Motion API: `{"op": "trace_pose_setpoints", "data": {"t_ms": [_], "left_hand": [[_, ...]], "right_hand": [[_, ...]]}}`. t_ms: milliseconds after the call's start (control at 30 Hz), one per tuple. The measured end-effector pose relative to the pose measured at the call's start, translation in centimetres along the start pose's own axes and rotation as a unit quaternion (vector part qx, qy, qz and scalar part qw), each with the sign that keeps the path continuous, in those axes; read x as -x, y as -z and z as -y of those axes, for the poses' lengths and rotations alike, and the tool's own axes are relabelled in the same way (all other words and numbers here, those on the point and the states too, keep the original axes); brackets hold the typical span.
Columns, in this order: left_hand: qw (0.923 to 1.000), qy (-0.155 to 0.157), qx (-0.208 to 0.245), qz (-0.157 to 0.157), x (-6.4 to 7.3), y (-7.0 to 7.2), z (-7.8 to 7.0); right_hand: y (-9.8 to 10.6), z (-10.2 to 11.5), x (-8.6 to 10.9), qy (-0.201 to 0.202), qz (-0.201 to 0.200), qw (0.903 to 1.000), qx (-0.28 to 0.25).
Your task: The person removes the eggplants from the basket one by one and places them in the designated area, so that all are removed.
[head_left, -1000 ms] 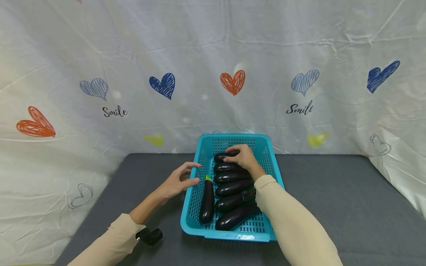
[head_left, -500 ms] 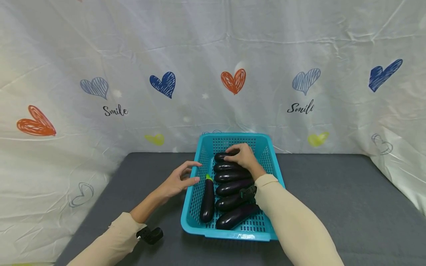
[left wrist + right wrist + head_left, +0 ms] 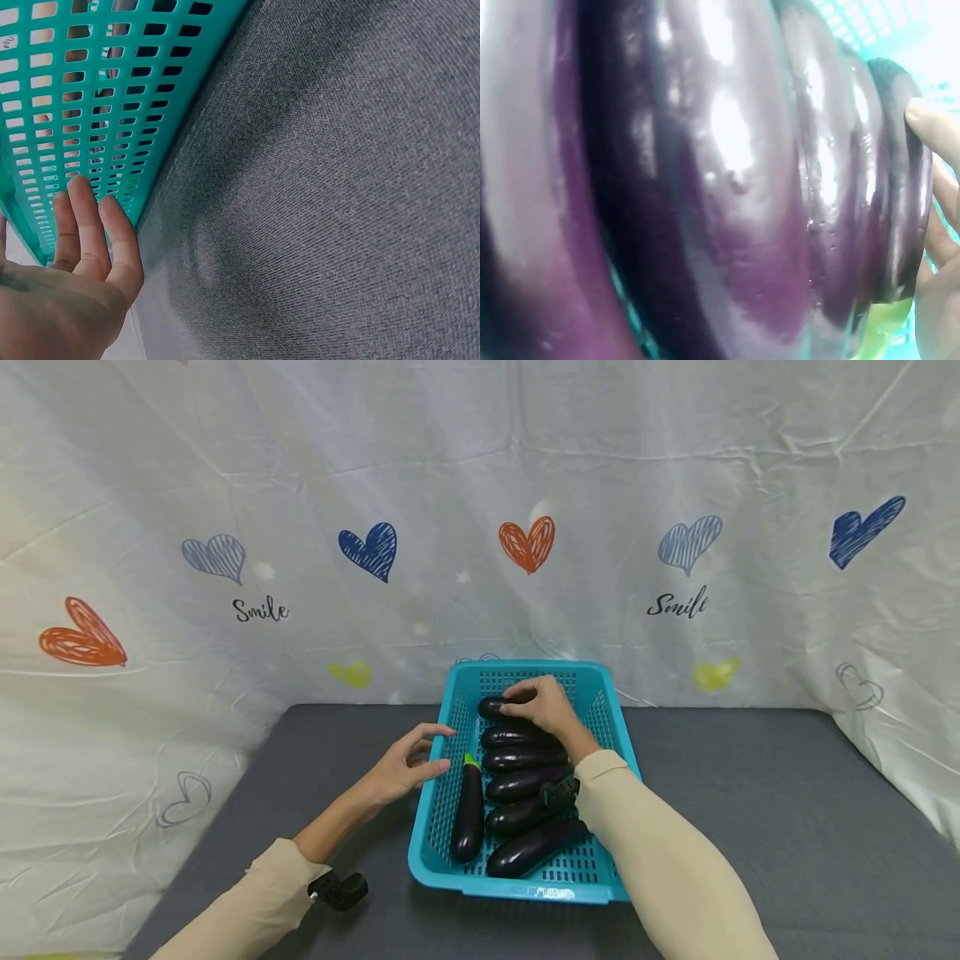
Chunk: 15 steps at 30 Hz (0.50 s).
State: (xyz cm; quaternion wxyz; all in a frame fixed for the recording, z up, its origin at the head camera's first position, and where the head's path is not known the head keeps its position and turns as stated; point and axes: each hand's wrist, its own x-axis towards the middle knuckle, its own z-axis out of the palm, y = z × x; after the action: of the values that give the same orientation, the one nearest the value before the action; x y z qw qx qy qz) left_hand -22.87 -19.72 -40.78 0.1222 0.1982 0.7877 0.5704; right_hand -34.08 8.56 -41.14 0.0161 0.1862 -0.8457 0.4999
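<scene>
Inside a turquoise plastic basket [image 3: 442, 881], several dark purple eggplants lie crosswise in a column. My right hand [image 3: 551, 708] pinches the farthest eggplant [image 3: 489, 707] between thumb and fingers. In the right wrist view, the thumb lies on that eggplant's [image 3: 906, 187] side, with its green stem end below; other eggplants fill the foreground. One eggplant [image 3: 468, 814] lies lengthwise along the basket's left wall. At the left rim is my left hand [image 3: 393, 770], fingers loosely spread and holding nothing. The left wrist view has these fingers [image 3: 88, 232] against or very near the perforated outer wall.
The basket stands on a dark grey cloth-covered table [image 3: 742, 827]. Behind it hangs a white curtain [image 3: 450, 460] printed with hearts. A black wrist device [image 3: 339, 891] hangs at the left cuff, and another [image 3: 561, 792] at the right wrist partly covers an eggplant.
My right hand has shifted the farthest eggplant slightly to the left and toward the far wall of the basket. The left hand has stayed in place.
</scene>
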Motion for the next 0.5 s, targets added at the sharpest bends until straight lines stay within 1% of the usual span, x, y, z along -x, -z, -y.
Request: {"op": "trace_pose_setpoints", "data": {"t_ms": [133, 300, 500], "left_hand": [[1.0, -0.001, 0.0, 0.003, 0.0, 0.0, 0.1], [1.0, -0.002, -0.003, 0.003, 0.0, 0.1, 0.1], [1.0, -0.003, -0.009, 0.003, -0.1, 0.1, 0.2]], "right_hand": [[0.2, 0.3, -0.2, 0.021, 0.003, 0.9997, -0.008], [0.5, 0.7, -0.4, 0.038, 0.004, 0.9983, -0.043], [0.9, 1.7, -0.4, 0.022, 0.003, 0.9966, -0.079]]}}
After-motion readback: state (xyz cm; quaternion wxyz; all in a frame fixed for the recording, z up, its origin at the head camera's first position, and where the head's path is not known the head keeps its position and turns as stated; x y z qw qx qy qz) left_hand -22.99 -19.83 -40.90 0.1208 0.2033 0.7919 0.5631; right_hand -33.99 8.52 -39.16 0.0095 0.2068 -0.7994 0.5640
